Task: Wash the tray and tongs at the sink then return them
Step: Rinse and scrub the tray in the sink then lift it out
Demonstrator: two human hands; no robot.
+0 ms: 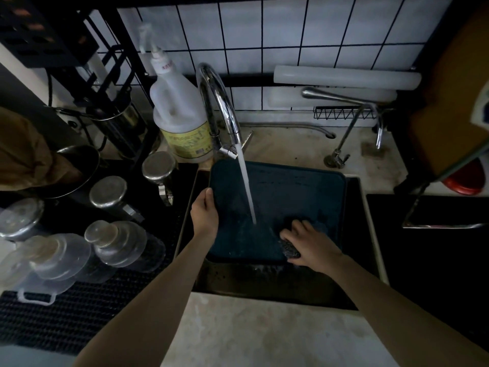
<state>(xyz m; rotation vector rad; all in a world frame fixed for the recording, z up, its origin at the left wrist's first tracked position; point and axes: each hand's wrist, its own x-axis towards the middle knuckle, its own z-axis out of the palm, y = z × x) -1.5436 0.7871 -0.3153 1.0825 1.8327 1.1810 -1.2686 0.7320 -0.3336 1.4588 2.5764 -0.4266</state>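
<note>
Head view looks down at a dark sink (370, 234) set in a pale stone counter (238, 335). A dark blue tray (291, 197) lies tilted in the sink, its far edge up near the tap. The left hand (205, 215) grips the tray's left edge, with the thumb on top and the other fingers curled under where they cannot be seen. The right hand (309, 242) presses a dark scrubbing pad (289, 250) down on the tray near its front right corner. Its fingers are a little spread and bent over the pad.

Water (247, 192) runs from a shiny curved tap (219, 107) and lands on the tray between the two hands. The tongs cannot be seen in this dim light.

Behind the sink is a wall of white square tiles (291, 30) with dark lines. A big white soap bottle with a yellow label (180, 117) stands just left of the tap. A thin second tap (344, 128) stands on the counter to the right, with a small black wire rack (344, 113) behind it.

On the left, a black bumpy mat (79, 319) holds metal cups turned upside down (108, 192) and clear glass lids (116, 242). A black metal shelf (39, 35) hangs up in the far left corner.
</note>
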